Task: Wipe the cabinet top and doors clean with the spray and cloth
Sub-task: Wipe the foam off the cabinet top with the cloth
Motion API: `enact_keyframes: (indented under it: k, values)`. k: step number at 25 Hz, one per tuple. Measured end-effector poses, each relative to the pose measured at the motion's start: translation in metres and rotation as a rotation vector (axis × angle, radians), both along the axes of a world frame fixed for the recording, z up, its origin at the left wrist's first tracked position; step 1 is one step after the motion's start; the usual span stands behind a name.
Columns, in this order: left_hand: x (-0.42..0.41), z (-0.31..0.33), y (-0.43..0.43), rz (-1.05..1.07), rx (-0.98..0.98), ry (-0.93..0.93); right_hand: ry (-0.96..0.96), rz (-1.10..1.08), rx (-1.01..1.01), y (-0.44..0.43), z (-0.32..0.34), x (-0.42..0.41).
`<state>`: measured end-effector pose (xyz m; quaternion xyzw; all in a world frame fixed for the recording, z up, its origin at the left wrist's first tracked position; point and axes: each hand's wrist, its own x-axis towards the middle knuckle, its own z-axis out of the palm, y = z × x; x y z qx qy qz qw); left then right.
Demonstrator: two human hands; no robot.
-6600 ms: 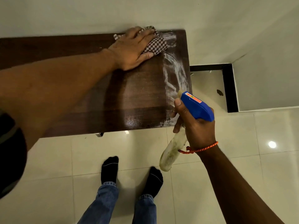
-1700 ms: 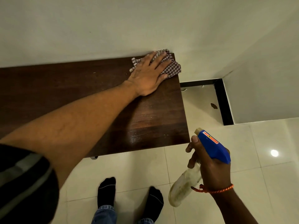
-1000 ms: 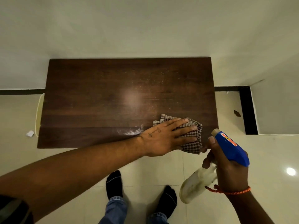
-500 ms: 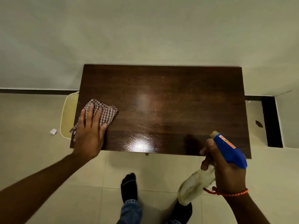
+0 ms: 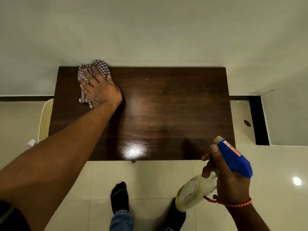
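The dark wooden cabinet top (image 5: 166, 105) fills the middle of the head view, seen from above, with a glossy glare near its front edge. My left hand (image 5: 100, 89) presses flat on a brown-and-white checked cloth (image 5: 100, 67) at the back left of the top, close to the wall. My right hand (image 5: 228, 177) grips a spray bottle (image 5: 233, 157) with a blue trigger head and a cloudy pale body, held in the air just off the front right corner, nozzle pointing toward the top. The cabinet doors are hidden below the top.
A cream wall (image 5: 150, 30) runs along the cabinet's back edge. Pale floor tiles (image 5: 150, 180) lie in front, with my socked feet (image 5: 120, 197) on them. A cream object (image 5: 44, 120) sticks out under the left edge. A dark-edged wall recess (image 5: 258, 120) is at the right.
My left hand has slid the cloth from the front left edge of the top back to the rear left by the wall. The spray bottle has stayed near the front right corner.
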<state>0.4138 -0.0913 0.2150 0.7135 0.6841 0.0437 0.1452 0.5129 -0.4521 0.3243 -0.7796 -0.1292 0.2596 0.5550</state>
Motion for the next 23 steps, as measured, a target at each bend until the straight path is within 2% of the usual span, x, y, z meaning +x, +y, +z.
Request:
enact_keyframes:
  k: [3, 9, 13, 16, 19, 23]
  values:
    - [0.059, 0.004, -0.044, -0.062, -0.066, -0.008, 0.007, -0.037, -0.012, -0.013, 0.0, 0.008]
    - [0.185, 0.009, -0.153, -0.365, -0.152, -0.045, 0.019, -0.066, -0.068, -0.038, -0.001, 0.032]
    - [0.227, 0.012, -0.203, -0.638, -0.127, -0.012, 0.005, -0.049, -0.1, -0.05, 0.0, 0.04]
    - [0.211, 0.006, -0.206, -0.952, -0.059, -0.04, -0.017, -0.015, -0.093, -0.061, -0.001, 0.041]
    - [0.159, 0.003, -0.217, -1.223, -0.025, -0.093, -0.037, -0.006, -0.11, -0.071, 0.0, 0.037]
    - [0.07, 0.004, -0.273, -1.565, -0.055, 0.078, 0.02, -0.003, -0.072, -0.075, 0.013, 0.026]
